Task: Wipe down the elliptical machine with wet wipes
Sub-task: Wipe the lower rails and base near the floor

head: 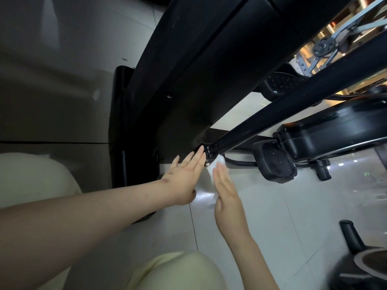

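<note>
The black elliptical machine (209,65) fills the upper middle, with a long black bar (293,97) running from the upper right down to a joint near the floor. My left hand (184,174) lies flat with straight fingers, its fingertips touching that joint. My right hand (224,185) is flat too, fingers straight, pressing a white wet wipe (217,164) against the lower end of the bar. The wipe hangs between my two hands, partly hidden behind the right palm.
A black foot pedal (274,162) sits just right of my hands, another pedal (284,82) above it. The flywheel housing (335,130) is at right. A dark base foot (123,126) stands at left on the pale tiled floor (272,216). My knees in cream trousers (178,271) are below.
</note>
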